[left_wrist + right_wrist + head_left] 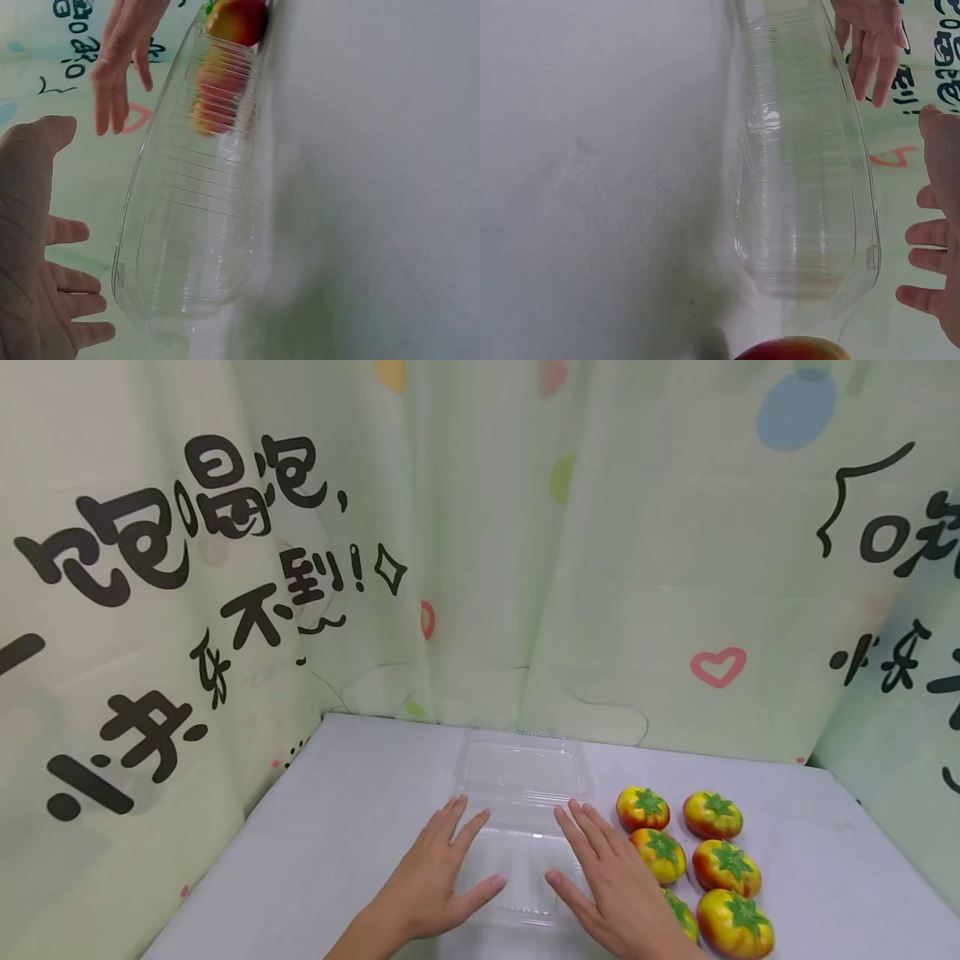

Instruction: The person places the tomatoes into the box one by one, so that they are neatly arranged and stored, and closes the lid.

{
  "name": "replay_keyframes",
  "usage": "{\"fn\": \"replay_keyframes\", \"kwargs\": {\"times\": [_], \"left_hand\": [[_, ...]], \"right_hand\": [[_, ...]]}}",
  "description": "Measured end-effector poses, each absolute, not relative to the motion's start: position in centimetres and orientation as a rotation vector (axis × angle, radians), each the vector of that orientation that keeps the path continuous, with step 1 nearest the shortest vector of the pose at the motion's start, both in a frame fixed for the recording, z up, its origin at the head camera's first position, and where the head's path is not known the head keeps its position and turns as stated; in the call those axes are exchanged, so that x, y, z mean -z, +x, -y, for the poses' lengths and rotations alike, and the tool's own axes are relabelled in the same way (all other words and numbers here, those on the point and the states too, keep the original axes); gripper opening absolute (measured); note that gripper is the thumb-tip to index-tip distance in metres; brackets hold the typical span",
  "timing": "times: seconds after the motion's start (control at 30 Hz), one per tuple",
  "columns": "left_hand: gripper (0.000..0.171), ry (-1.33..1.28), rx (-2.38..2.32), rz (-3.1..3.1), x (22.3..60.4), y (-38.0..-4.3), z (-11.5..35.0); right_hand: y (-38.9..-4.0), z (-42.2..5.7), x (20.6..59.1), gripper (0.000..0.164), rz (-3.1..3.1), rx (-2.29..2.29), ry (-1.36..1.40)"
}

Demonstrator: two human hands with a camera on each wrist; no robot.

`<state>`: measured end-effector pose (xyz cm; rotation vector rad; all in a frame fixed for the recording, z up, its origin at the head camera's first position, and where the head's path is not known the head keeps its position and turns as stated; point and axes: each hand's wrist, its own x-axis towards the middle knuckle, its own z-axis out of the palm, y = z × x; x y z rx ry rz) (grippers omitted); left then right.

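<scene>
An open clear plastic clamshell box (517, 868) lies on the table, its hinged lid (522, 768) folded back toward the curtain. My left hand (435, 881) hovers over the box's left side with fingers spread, holding nothing. Above its right side is my right hand (618, 889), its fingers also straight and free of any object. Both wrist views show the hands apart from the clear box wall (195, 240). To the right sit several yellow-and-red, persimmon-like fruits (726, 867) with green leafy tops; the right hand partly covers the nearest inner one (681, 914).
A white cloth-covered table (322, 827) carries everything. Pale green curtains (637, 568) with black lettering and coloured shapes hang behind it and along both sides. The fruits stand in two rows right of the box, close beside the right hand.
</scene>
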<state>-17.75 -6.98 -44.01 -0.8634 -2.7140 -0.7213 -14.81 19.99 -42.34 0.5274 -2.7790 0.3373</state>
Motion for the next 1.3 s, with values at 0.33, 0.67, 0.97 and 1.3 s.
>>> {"fn": "replay_keyframes", "kwargs": {"times": [0.33,0.67,0.97,1.3], "left_hand": [[0.07,-0.789,1.136,2.737,44.7,-17.4,8.6],[0.061,-0.784,1.207,2.759,45.6,-18.1,9.6],[0.057,-0.757,1.251,2.727,46.1,-18.3,10.0],[0.052,-0.814,1.206,2.715,46.2,-19.2,9.7]], "right_hand": [[-13.1,-21.7,41.9,0.075,2.887,-0.379,0.391],[-11.4,-25.2,42.8,0.071,2.842,-0.279,0.38],[-11.0,-26.9,43.0,0.08,2.973,-0.285,0.285],[-11.8,-28.3,44.1,0.078,3.174,-0.34,0.219]]}}
